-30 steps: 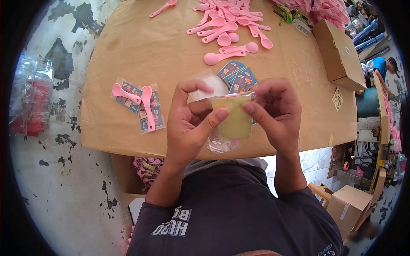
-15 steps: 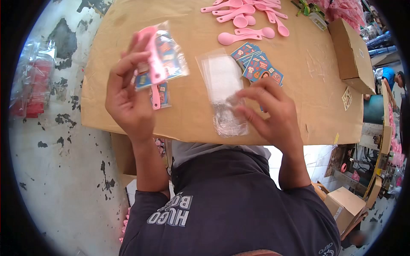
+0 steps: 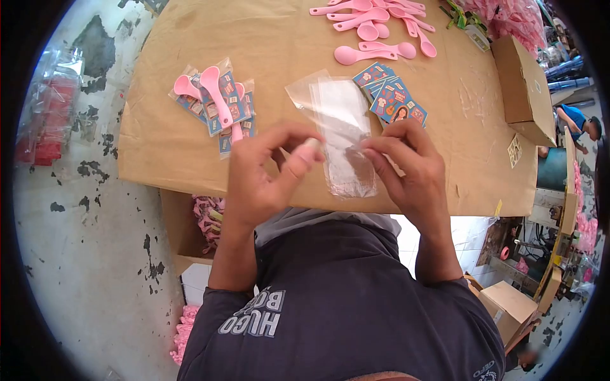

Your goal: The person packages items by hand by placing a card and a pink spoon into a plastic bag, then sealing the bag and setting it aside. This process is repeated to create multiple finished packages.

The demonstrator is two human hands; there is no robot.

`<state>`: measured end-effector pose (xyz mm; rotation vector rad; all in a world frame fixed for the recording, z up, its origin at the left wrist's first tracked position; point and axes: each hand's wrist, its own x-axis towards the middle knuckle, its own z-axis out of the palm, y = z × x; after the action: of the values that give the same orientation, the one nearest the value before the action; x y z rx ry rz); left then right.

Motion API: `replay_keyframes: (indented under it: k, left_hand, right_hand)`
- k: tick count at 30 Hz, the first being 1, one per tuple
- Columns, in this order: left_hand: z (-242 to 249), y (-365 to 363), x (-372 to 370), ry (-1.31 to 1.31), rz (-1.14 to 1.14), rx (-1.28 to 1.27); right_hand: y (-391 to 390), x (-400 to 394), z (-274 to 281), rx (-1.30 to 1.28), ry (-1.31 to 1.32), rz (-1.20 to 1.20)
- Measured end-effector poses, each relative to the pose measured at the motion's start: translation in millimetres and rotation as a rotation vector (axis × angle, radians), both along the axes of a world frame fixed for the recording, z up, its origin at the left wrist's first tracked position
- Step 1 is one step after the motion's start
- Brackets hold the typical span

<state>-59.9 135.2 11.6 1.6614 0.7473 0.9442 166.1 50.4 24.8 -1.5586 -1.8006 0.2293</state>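
Observation:
My right hand [image 3: 410,164] pinches a clear plastic bag [image 3: 306,93] at the top of a stack of clear bags [image 3: 348,120]; the bag is turned askew on the stack. Just left of it hovers my left hand [image 3: 276,170], its fingers bent and thumb apart, with nothing visible in it. Beyond the left hand lie several packed bags, each with a blue printed card and a pink measuring spoon [image 3: 216,95]. Behind the right hand is a fanned pile of blue printed cards [image 3: 391,95].
Loose pink spoons [image 3: 362,19] are heaped at the table's far side, two of them [image 3: 375,52] nearer. A cardboard box [image 3: 522,92] stands at the right edge. Under the table's left side, an open box [image 3: 181,222] holds pink items. Another person [image 3: 579,124] is at far right.
My left hand has let go of the packed spoon bag, leaving it on the others, and moved right toward the clear bags. The top clear bag has shifted askew under my right hand.

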Motion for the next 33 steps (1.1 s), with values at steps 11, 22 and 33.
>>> replay_keyframes:
  k: [11, 22, 33]
  left_hand:
    - [-1.6, -3.2, 29.5, -0.164, -0.196, -0.467]
    - [-13.1, 5.7, 44.8, -0.508, -0.007, -0.616]
    - [-6.7, 10.4, 50.0, -0.625, 0.101, -0.595]
  right_hand:
    - [0.6, 21.7, 17.7, 0.021, 0.073, 0.031]
    - [18.1, 57.1, -4.8, -0.184, 0.097, -0.458]
    - [3.8, 30.1, 10.9, -0.163, 0.841, -0.253]
